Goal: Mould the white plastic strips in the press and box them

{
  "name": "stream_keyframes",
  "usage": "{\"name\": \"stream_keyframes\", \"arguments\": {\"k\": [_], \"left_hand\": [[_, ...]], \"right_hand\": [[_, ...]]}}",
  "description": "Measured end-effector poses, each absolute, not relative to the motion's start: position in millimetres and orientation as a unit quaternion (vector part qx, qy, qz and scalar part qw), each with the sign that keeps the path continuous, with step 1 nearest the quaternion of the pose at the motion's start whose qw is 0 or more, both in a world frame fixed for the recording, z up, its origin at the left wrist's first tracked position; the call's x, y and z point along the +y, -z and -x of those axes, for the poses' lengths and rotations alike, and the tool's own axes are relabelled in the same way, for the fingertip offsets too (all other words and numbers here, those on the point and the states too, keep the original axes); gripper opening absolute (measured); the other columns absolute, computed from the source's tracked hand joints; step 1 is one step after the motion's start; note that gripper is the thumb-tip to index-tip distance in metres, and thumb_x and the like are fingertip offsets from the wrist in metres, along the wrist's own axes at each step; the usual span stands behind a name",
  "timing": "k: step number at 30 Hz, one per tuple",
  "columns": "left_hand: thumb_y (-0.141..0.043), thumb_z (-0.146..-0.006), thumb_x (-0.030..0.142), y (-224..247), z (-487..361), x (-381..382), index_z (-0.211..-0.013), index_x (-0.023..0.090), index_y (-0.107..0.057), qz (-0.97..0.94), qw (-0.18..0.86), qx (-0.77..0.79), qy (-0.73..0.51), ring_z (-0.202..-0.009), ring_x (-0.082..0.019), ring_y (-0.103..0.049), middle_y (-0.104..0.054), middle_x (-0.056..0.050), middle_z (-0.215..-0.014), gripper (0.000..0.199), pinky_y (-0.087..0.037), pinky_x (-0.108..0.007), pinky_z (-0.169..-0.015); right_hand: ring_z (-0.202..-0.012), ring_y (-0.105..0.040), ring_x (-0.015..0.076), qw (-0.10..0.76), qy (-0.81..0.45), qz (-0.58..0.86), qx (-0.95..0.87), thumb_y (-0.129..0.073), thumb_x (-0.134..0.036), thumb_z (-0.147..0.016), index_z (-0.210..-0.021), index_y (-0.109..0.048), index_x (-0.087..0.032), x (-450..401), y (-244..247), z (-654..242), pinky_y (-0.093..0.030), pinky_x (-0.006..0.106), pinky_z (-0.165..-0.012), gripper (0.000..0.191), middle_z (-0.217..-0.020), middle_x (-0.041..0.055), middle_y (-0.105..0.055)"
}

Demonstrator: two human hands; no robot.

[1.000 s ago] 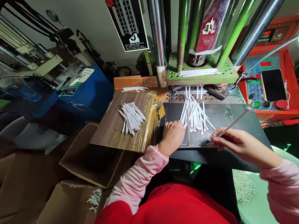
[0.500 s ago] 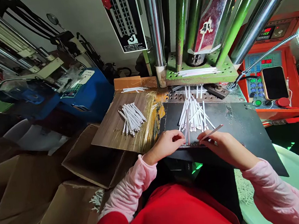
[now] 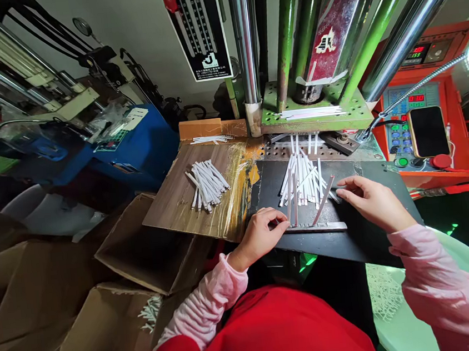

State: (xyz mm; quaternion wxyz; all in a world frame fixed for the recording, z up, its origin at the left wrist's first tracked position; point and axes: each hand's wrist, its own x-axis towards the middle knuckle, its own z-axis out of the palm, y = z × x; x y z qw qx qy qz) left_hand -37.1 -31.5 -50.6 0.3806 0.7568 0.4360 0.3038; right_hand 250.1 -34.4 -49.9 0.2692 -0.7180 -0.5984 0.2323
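My left hand [image 3: 265, 231] is closed at the left end of a narrow metal bar [image 3: 323, 226] with notches along its top, lying at the front edge of the black board. A few thin pale strips [image 3: 324, 200] stand up from the bar; the rightmost leans to the right. My right hand [image 3: 369, 200] hovers just right of that leaning strip, thumb and forefinger slightly apart, with nothing visible held. Behind the bar lies a loose pile of white strips [image 3: 304, 179], one of its ends close to my right fingertips.
A second bundle of white strips [image 3: 208, 184] lies on the wooden board [image 3: 170, 204] at left. The green press plate [image 3: 316, 119] stands behind the black board [image 3: 369, 223]. A phone [image 3: 428, 131] leans on the orange control box. Cardboard boxes [image 3: 142, 252] and a pale green tub [image 3: 415, 301] stand below.
My right hand has let go of a strip, which now stands leaning in the bar, and has moved right and slightly up. My left hand has stayed at the bar's left end.
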Motion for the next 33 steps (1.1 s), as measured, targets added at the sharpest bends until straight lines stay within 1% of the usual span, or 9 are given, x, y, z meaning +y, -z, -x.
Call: {"name": "stream_keyframes", "arguments": {"k": [4,7,12,15,20,25,27,30,33], "left_hand": [[-0.067,-0.085,0.016,53,37,-31,-0.073,0.019,-0.069,-0.752,0.383,0.437,-0.311,-0.082,-0.016,-0.066,-0.074,-0.002,-0.082,0.012,-0.049,-0.028,-0.081],[-0.068,-0.084,0.017,54,38,-31,-0.073,0.019,-0.07,-0.745,0.388,0.441,-0.317,-0.081,-0.016,-0.067,-0.074,-0.003,-0.081,0.011,-0.05,-0.028,-0.08],[-0.068,-0.084,0.018,55,39,-29,-0.072,0.018,-0.07,-0.731,0.405,0.446,-0.32,-0.079,-0.016,-0.067,-0.074,-0.003,-0.081,0.012,-0.05,-0.026,-0.077],[-0.068,-0.084,0.017,56,39,-29,-0.073,0.018,-0.07,-0.727,0.411,0.451,-0.315,-0.08,-0.016,-0.067,-0.074,-0.003,-0.081,0.012,-0.05,-0.026,-0.078],[-0.068,-0.085,0.016,56,37,-30,-0.073,0.018,-0.069,-0.741,0.395,0.441,-0.316,-0.08,-0.016,-0.067,-0.074,-0.002,-0.081,0.012,-0.049,-0.027,-0.078],[-0.067,-0.086,0.014,57,38,-32,-0.076,0.019,-0.069,-0.781,0.353,0.408,-0.315,-0.082,-0.016,-0.065,-0.074,-0.003,-0.083,0.012,-0.048,-0.028,-0.081],[-0.067,-0.087,0.014,59,40,-33,-0.078,0.018,-0.068,-0.793,0.335,0.389,-0.328,-0.082,-0.016,-0.064,-0.073,-0.003,-0.083,0.01,-0.048,-0.028,-0.081],[-0.066,-0.088,0.013,63,41,-32,-0.079,0.018,-0.067,-0.802,0.315,0.375,-0.343,-0.081,-0.016,-0.063,-0.073,-0.003,-0.082,0.01,-0.047,-0.028,-0.079],[-0.066,-0.088,0.013,66,41,-31,-0.079,0.018,-0.067,-0.806,0.306,0.368,-0.348,-0.08,-0.016,-0.062,-0.072,-0.002,-0.082,0.011,-0.046,-0.029,-0.079]], "right_hand": [[-0.067,-0.061,0.0196,0.188,-0.211,0.732,-0.62,-0.053,-0.054,-0.08,-0.081,-0.062,-0.023,-22,49,-240,-0.043,0.031,-0.064,0.032,-0.074,0.0024,-0.068],[-0.064,-0.06,0.0199,0.113,-0.187,0.745,-0.631,-0.056,-0.055,-0.081,-0.079,-0.061,-0.023,-16,51,-227,-0.038,0.029,-0.058,0.032,-0.071,0.0024,-0.066],[-0.067,-0.062,0.0203,0.051,-0.169,0.752,-0.635,-0.056,-0.039,-0.084,-0.077,-0.062,-0.022,-11,50,-221,-0.037,0.029,-0.059,0.019,-0.076,0.0055,-0.069],[-0.068,-0.061,0.0206,0.045,-0.165,0.758,-0.629,-0.056,-0.034,-0.084,-0.076,-0.062,-0.022,-13,47,-225,-0.038,0.03,-0.061,0.015,-0.077,0.0052,-0.069],[-0.069,-0.062,0.021,0.06,-0.165,0.762,-0.623,-0.057,-0.042,-0.085,-0.08,-0.063,-0.022,-14,51,-226,-0.038,0.03,-0.06,0.021,-0.079,0.0053,-0.07],[-0.066,-0.06,0.0192,0.06,-0.182,0.749,-0.634,-0.057,-0.034,-0.081,-0.072,-0.062,-0.022,-6,51,-229,-0.039,0.03,-0.062,0.016,-0.072,0.0046,-0.068],[-0.063,-0.06,0.0185,0.087,-0.203,0.743,-0.632,-0.056,-0.036,-0.081,-0.07,-0.061,-0.022,-4,48,-239,-0.04,0.03,-0.061,0.019,-0.069,0.0037,-0.067],[-0.062,-0.061,0.0184,0.134,-0.232,0.744,-0.612,-0.056,-0.046,-0.081,-0.075,-0.062,-0.022,-5,45,-257,-0.043,0.03,-0.061,0.025,-0.067,0.0019,-0.067],[-0.065,-0.062,0.0192,0.122,-0.252,0.741,-0.61,-0.062,-0.048,-0.077,-0.076,-0.064,-0.022,-10,46,-264,-0.043,0.03,-0.061,0.026,-0.071,0.002,-0.069]]}}
